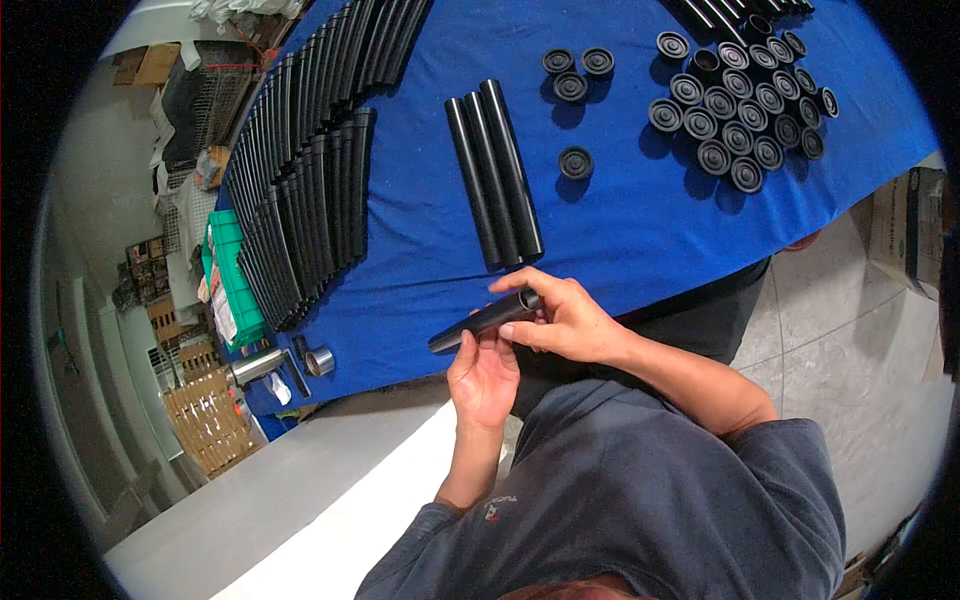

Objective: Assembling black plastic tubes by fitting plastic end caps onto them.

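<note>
A black tube (pixel 475 325) lies slantwise across both hands, just off the near edge of the blue-covered table. Its hollow end points up and to the right. My left hand (pixel 485 388) supports it from below, palm up, with the thumb against its side. Around the hollow end, the fingers and thumb of my right hand (pixel 565 322) are closed; whether they also hold a small part there cannot be made out. Beyond the hands, three black tubes (pixel 497 180) lie side by side on the cloth. To their right sits a single round black cap (pixel 575 162).
Three more caps (pixel 570 87) form a small group farther back. Many black caps (pixel 737 137) stand clustered at the right. Rows of finished-looking black tubes (pixel 320 190) cover the table's left. A green crate (pixel 228 260) and metal cylinders (pixel 258 367) are at the left edge.
</note>
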